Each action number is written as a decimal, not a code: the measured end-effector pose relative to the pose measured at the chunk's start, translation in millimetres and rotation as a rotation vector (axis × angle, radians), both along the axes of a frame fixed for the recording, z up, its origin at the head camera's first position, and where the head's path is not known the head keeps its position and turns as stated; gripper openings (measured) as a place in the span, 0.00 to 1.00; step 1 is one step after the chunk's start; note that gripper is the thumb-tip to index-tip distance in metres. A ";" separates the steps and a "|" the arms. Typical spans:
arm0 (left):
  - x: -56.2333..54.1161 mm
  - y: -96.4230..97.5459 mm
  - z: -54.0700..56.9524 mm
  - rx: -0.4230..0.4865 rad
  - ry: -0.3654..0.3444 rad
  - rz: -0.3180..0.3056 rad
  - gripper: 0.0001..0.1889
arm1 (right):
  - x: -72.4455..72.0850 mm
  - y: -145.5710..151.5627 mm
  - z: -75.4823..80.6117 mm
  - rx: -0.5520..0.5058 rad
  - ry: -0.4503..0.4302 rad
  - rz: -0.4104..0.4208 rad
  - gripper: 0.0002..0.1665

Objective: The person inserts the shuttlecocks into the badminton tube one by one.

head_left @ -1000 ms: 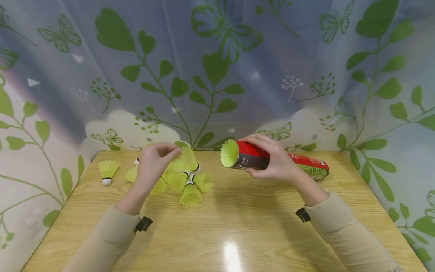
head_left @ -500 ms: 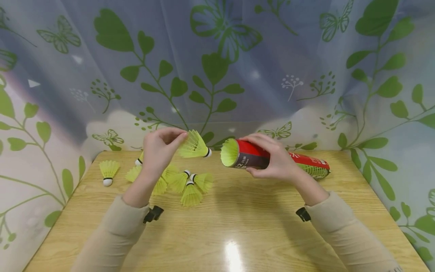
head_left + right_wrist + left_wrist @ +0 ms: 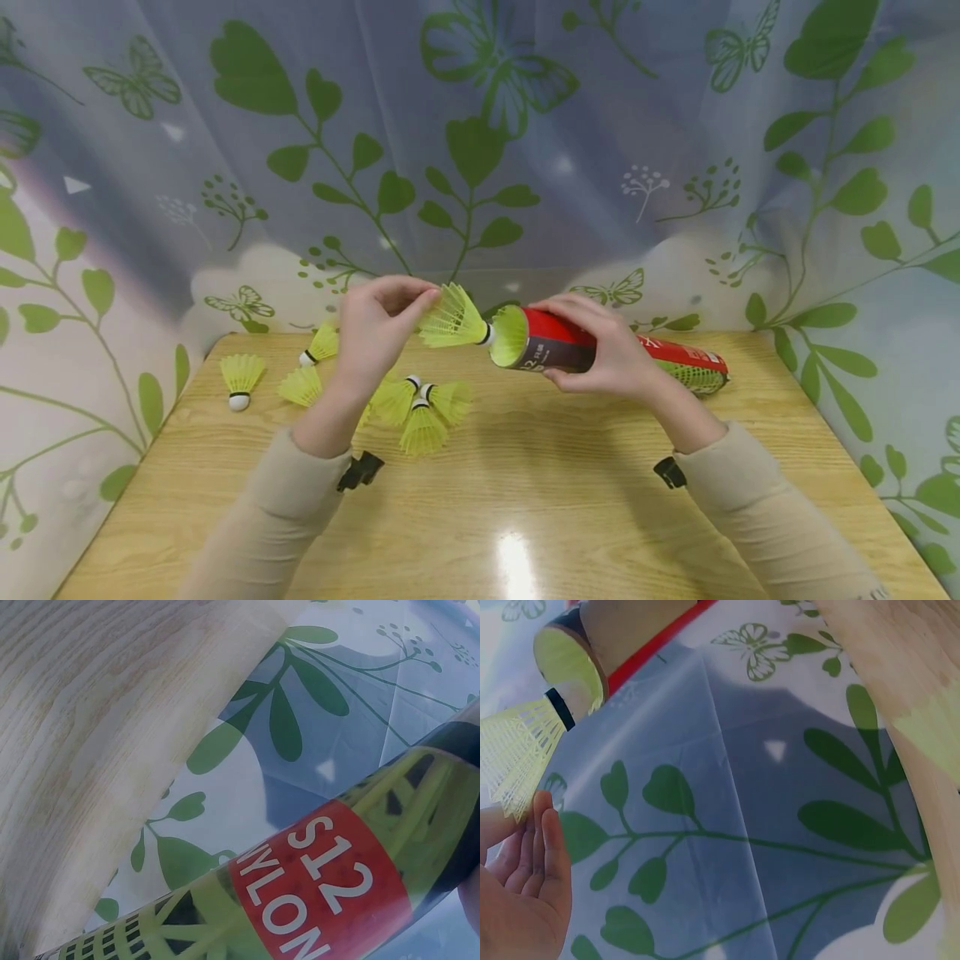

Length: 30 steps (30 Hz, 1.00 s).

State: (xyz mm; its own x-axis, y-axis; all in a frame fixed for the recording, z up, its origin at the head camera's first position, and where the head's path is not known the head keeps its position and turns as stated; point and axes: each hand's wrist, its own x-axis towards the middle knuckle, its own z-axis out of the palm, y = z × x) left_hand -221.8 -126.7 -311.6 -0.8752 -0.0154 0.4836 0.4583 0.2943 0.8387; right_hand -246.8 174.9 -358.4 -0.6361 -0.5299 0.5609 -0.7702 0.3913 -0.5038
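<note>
My left hand (image 3: 382, 329) pinches the skirt edge of a yellow shuttlecock (image 3: 457, 318) between thumb and fingers. Its white cork points right, right at the open mouth of a red and dark shuttlecock tube (image 3: 558, 340). In the left wrist view the cork of the shuttlecock (image 3: 529, 739) overlaps the mouth of the tube (image 3: 570, 664). My right hand (image 3: 611, 350) grips the tube near that mouth, holding it tilted with its far end to the right. Yellow skirt feathers show inside the mouth. The right wrist view shows the printed, see-through side of the tube (image 3: 322, 881).
Several yellow shuttlecocks (image 3: 423, 429) lie in a loose group left of centre on the wooden table (image 3: 450, 517). One separate shuttlecock (image 3: 242, 379) stands at the far left. A leaf-patterned curtain (image 3: 375, 167) hangs behind the table and along both sides.
My left hand has lifted the shuttlecock from over the group and carried it right to the tube's mouth, cork now leading. The right hand and tube have stayed nearly still.
</note>
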 end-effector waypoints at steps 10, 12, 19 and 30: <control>0.1 22.5 -3.3 0.011 0.004 -0.038 0.06 | 1.2 -0.6 2.0 -0.002 0.000 0.005 0.43; 0.0 26.0 -5.3 0.011 0.009 -0.039 0.06 | 1.6 -0.9 2.5 -0.001 0.002 0.005 0.43; -0.6 33.7 -11.6 0.007 0.010 -0.064 0.05 | 2.5 -0.2 2.3 -0.003 -0.001 -0.008 0.43; 0.1 34.5 -15.3 -0.095 -0.033 -0.076 0.04 | 1.9 -0.3 1.2 -0.008 0.011 0.007 0.43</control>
State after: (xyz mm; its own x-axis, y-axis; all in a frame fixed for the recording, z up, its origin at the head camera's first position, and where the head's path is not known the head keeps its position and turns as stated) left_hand -221.7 -92.2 -326.9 -0.8876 0.0961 0.4506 0.4548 0.3387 0.8237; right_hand -244.9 174.7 -357.2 -0.6263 -0.5298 0.5719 -0.7782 0.3815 -0.4988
